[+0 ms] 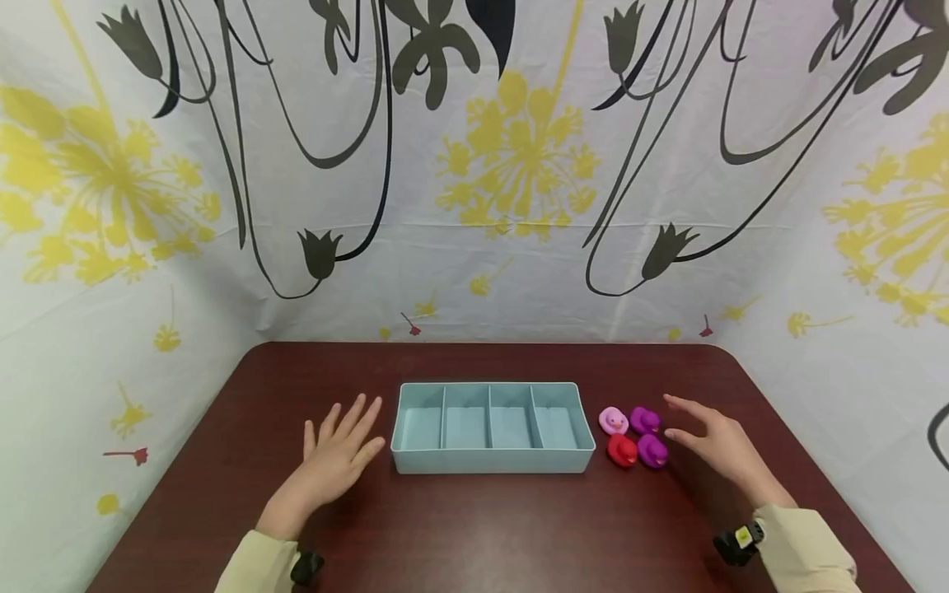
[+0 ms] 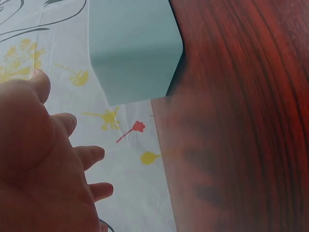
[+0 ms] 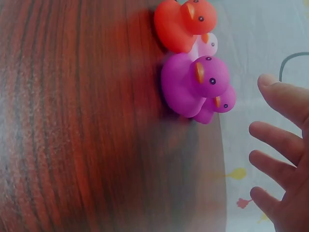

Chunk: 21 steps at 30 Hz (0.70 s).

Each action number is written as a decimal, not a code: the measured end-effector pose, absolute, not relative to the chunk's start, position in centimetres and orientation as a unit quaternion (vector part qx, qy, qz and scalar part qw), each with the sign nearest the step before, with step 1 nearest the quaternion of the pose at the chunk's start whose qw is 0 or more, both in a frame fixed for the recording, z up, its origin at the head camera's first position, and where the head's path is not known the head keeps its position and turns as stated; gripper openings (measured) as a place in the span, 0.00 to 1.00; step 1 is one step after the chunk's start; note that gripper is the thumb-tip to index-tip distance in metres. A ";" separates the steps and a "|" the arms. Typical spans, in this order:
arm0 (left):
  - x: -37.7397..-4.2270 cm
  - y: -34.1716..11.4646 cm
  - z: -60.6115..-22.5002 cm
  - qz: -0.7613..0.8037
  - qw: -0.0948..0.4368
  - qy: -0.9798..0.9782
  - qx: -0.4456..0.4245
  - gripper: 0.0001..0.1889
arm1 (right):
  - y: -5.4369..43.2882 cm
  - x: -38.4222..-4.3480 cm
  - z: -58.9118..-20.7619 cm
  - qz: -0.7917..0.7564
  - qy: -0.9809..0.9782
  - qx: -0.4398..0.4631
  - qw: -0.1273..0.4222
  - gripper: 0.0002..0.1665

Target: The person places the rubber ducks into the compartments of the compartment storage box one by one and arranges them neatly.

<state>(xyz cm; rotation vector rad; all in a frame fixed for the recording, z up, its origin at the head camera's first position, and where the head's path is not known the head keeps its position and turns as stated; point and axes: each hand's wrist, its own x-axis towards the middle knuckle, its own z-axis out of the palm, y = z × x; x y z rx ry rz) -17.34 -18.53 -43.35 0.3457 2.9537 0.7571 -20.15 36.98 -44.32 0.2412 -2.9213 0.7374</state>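
A pale blue tray (image 1: 493, 461) with several compartments in a row stands on the dark red table. To its right sits a tight group of rubber ducks: a pink duck (image 1: 613, 421), a red duck (image 1: 622, 450), a purple duck (image 1: 652, 451) in front and another purple duck (image 1: 644, 420) behind. My right hand (image 1: 715, 441) hovers just right of the ducks, fingers extended and apart from them; the right wrist view shows the front purple duck (image 3: 195, 84) near the fingertips. Left of the tray, my left hand (image 1: 334, 457) is spread out and holds nothing. The tray's end (image 2: 135, 53) fills the top of the left wrist view.
The wooden table (image 1: 474, 535) has rounded far corners. Behind it and at both sides hangs a white cloth (image 1: 415, 189) with yellow and grey flower prints. A black wrist camera (image 1: 737, 543) sits at the right cuff, and another (image 1: 306, 568) at the left.
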 end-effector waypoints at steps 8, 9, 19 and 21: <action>-17.7 -17.8 -43.9 0.251 0.048 0.961 0.109 0.33 | 37.4 -20.6 -45.3 0.257 -0.960 0.088 0.074 0.34; -17.7 -17.7 -44.0 0.249 0.049 0.961 0.108 0.33 | 37.4 -20.7 -45.4 0.257 -0.959 0.090 0.075 0.34; -18.1 -17.2 -44.5 0.235 0.057 0.964 0.108 0.34 | 37.4 -21.4 -46.4 0.266 -0.958 0.082 0.062 0.33; -18.0 -17.2 -44.6 0.235 0.059 0.964 0.106 0.34 | 37.3 -21.5 -46.5 0.267 -0.958 0.083 0.063 0.32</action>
